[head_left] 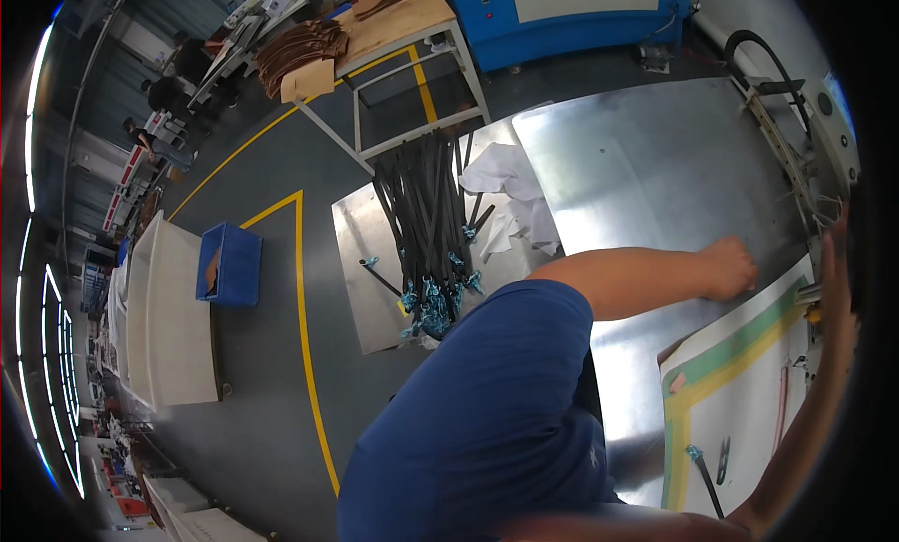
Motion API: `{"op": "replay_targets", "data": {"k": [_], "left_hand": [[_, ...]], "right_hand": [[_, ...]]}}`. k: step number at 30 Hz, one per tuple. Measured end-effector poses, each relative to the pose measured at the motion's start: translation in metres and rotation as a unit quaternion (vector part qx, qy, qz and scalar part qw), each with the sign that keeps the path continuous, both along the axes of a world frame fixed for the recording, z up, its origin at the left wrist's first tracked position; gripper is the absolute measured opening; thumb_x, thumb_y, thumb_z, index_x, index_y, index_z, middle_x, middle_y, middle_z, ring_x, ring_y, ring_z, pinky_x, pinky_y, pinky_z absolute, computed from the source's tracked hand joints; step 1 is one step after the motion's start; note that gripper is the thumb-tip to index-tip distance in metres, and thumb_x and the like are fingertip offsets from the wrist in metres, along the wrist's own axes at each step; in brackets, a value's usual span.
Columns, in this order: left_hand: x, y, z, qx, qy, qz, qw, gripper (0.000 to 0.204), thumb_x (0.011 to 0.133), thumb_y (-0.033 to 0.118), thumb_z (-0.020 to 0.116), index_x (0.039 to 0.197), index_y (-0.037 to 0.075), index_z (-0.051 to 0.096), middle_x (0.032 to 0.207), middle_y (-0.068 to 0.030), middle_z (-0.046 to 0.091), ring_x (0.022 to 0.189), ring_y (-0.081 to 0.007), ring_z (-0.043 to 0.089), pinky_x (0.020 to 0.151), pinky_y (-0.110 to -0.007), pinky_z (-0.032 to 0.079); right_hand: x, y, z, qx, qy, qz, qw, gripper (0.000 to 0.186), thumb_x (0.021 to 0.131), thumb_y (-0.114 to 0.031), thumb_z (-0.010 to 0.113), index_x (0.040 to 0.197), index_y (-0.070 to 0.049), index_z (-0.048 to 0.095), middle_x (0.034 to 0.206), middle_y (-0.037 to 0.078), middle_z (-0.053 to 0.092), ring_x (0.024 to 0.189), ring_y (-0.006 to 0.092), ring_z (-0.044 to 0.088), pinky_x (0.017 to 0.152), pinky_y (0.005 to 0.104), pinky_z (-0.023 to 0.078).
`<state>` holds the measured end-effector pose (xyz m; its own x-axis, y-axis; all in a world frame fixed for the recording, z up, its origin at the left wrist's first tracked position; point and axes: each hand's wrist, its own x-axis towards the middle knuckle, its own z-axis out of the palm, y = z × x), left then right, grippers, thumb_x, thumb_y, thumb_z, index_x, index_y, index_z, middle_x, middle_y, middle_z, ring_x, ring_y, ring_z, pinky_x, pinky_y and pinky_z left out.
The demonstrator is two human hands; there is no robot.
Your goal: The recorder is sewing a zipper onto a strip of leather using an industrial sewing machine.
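Observation:
My left hand [729,268] is closed in a fist and rests on the bare metal tabletop [646,177]. Nothing sticks out of it. At the far right my right hand [836,261] is raised beside the machine [819,111]; its fingers are dark and partly cut off by the picture's rim. Between the two arms lies a white board [740,392] edged with green and yellow tape. On it are a black strap [707,484] with a teal wrapped end, small dark snips [723,460] and a thin reddish strip [782,401].
Left of the metal top, a bundle of black straps [426,205] with teal ends lies beside white cloth [506,172]. Beyond stand a wooden-topped bench [412,13] with brown pieces [304,50] and a blue machine [473,27]. A blue bin [239,266] and pale cart [169,308] are at left.

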<state>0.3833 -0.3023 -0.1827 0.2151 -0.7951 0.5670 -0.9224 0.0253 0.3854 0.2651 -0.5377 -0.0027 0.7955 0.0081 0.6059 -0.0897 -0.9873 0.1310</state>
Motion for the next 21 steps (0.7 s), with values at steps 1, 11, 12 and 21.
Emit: {"op": "replay_targets", "data": {"k": [1,11,12,21], "left_hand": [[0.008,0.01,-0.005,0.009,0.004,0.018,1.0,0.024,0.09,0.03,0.069,0.081,0.008,0.074,0.082,-0.0148,0.074,0.083,-0.036,0.072,0.074,-0.049,0.054],[-0.002,-0.009,-0.02,-0.063,0.003,0.046,0.997,0.017,0.085,0.018,0.064,0.09,0.01,0.078,0.092,-0.0156,0.076,0.086,-0.0389,0.071,0.079,-0.051,0.056],[0.001,-0.003,-0.014,-0.062,0.056,0.032,0.996,0.016,0.087,0.019,0.065,0.087,0.01,0.079,0.093,-0.0162,0.076,0.088,-0.039,0.071,0.08,-0.05,0.056],[-0.001,0.022,0.025,0.038,-0.077,0.096,0.992,0.028,0.097,0.021,0.067,0.077,0.002,0.059,0.078,-0.0167,0.064,0.075,-0.0394,0.061,0.07,-0.051,0.048]], "right_hand": [[-0.012,0.023,-0.024,0.09,0.038,0.022,0.995,0.043,0.106,-0.014,0.061,0.146,-0.002,0.055,0.14,0.011,0.062,0.123,0.0172,0.062,0.096,0.0291,0.053],[-0.324,0.105,-0.061,0.334,0.39,-0.105,0.852,0.049,0.056,-0.008,0.087,0.099,-0.006,0.065,0.095,0.011,0.063,0.091,0.0322,0.062,0.083,0.0421,0.05],[-0.337,0.117,-0.062,0.395,0.367,-0.155,0.827,0.047,0.056,-0.008,0.087,0.097,-0.006,0.064,0.094,0.011,0.062,0.092,0.033,0.061,0.083,0.0418,0.05],[-0.372,0.154,-0.096,0.424,0.098,-0.179,0.883,0.029,0.076,-0.002,0.078,0.103,-0.004,0.067,0.1,0.012,0.062,0.097,0.0311,0.062,0.087,0.0401,0.05]]}}
